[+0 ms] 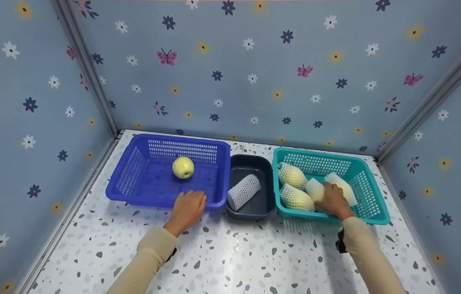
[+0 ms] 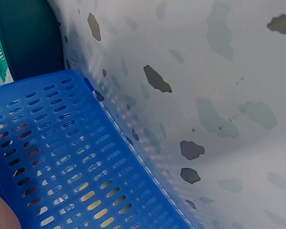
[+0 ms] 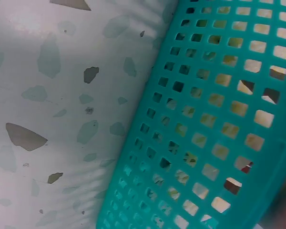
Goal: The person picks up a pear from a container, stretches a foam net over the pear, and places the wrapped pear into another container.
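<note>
In the head view, a yellow-green apple [image 1: 183, 168] sits in the blue basket [image 1: 148, 203]. My left hand [image 1: 187, 210] holds that basket's front rim. Through the slots in the left wrist view, skin-coloured patches show inside the wall, with part of the hand [image 2: 1, 212] outside it. In the teal basket [image 1: 367, 216] lie several pale yellow fruits in white foam nets, among them a netted fruit [image 1: 297, 199] at the front left. My right hand [image 1: 334, 200] reaches over the front rim and grips the middle netted fruit [image 1: 314, 188]; its fingertips are hidden.
Between the baskets stands a dark grey tray [image 1: 261, 206] with an empty white foam net [image 1: 244, 192] lying in it. The speckled white table [image 1: 238, 257] runs in front. Patterned panels [image 1: 250, 81] enclose the back and both sides.
</note>
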The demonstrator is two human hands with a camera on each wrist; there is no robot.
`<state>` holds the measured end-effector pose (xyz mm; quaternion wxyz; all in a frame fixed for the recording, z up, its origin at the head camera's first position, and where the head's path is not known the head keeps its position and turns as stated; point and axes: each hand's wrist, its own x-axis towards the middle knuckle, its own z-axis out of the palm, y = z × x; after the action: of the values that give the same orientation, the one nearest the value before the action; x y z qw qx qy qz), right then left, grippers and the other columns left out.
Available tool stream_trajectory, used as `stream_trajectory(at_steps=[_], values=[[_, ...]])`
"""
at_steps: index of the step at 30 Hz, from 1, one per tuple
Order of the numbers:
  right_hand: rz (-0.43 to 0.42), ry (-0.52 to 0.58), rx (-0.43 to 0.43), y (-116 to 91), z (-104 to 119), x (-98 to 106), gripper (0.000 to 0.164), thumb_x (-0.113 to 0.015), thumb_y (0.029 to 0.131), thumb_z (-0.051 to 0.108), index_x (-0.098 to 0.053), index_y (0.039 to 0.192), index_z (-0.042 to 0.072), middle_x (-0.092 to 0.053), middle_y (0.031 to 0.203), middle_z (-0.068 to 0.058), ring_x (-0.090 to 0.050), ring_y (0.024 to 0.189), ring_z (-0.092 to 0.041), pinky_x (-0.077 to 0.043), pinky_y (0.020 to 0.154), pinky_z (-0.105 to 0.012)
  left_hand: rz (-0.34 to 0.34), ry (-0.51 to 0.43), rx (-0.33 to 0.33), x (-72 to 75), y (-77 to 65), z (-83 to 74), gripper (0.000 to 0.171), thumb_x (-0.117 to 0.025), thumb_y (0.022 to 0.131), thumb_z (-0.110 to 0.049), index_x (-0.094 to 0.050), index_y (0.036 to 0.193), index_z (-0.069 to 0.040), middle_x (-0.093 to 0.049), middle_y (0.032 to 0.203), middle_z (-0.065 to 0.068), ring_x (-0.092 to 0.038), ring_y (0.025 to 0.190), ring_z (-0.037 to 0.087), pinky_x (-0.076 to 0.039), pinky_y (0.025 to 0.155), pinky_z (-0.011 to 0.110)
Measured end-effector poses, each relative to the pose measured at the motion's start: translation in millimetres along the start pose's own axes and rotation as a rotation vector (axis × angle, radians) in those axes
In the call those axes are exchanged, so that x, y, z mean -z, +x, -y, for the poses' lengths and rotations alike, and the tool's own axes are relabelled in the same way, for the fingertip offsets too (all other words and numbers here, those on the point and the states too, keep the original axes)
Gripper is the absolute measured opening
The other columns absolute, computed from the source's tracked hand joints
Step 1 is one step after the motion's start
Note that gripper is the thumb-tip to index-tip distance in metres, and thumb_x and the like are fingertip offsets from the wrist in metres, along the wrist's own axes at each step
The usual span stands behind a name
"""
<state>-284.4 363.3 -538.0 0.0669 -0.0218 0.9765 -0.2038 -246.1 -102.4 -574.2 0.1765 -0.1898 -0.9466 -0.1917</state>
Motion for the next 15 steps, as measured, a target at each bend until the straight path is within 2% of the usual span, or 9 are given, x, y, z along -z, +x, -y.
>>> stream_trajectory(at_steps=[3, 8, 12, 15], values=[[-0.024, 0.013, 0.029, -3.9, 6.3, 4.3, 0.072, -0.066, 0.087, 0.018, -0.027, 0.139, -0.014, -0.031, 0.135, -0.038, -0.03, 0.123, -0.052, -0.034, 0.094, -0.063, 0.012, 0.006, 0.003, 0.4, 0.0, -0.2, 0.024, -0.046, 0.099, -0.02, -0.055, 0.079, -0.009, -0.057, 0.074, 0.007, -0.056, 0.073, 0.029, -0.045, 0.07, 0.046], [-0.084, 0.067, 0.115, -12.6, 26.8, 7.0, 0.065, -0.061, 0.092, 0.014, -0.027, 0.141, -0.01, -0.029, 0.139, -0.036, -0.025, 0.128, -0.051, -0.031, 0.097, -0.062, 0.046, -0.001, 0.024, 1.1, -0.3, -0.2, 0.025, -0.046, 0.099, -0.021, -0.064, 0.095, -0.005, -0.066, 0.091, 0.01, -0.06, 0.087, 0.031, -0.045, 0.079, 0.049], [-0.176, 0.101, 0.213, -19.9, 46.3, 0.2, 0.057, -0.063, 0.092, 0.013, -0.036, 0.138, -0.008, -0.038, 0.136, -0.031, -0.032, 0.126, -0.046, -0.034, 0.096, -0.06, 0.06, -0.008, 0.028, 2.4, -0.1, -0.6, 0.028, -0.044, 0.1, -0.022, -0.065, 0.1, -0.005, -0.066, 0.095, 0.01, -0.06, 0.089, 0.03, -0.043, 0.081, 0.049], [-0.246, 0.107, 0.302, -25.8, 58.6, -8.1, 0.049, -0.064, 0.091, 0.013, -0.044, 0.132, -0.006, -0.047, 0.128, -0.026, -0.041, 0.119, -0.041, -0.039, 0.093, -0.056, 0.056, -0.005, 0.021, 3.2, 1.1, -1.4, 0.028, -0.042, 0.1, -0.023, -0.064, 0.095, -0.006, -0.065, 0.09, 0.01, -0.06, 0.084, 0.03, -0.042, 0.078, 0.048]])
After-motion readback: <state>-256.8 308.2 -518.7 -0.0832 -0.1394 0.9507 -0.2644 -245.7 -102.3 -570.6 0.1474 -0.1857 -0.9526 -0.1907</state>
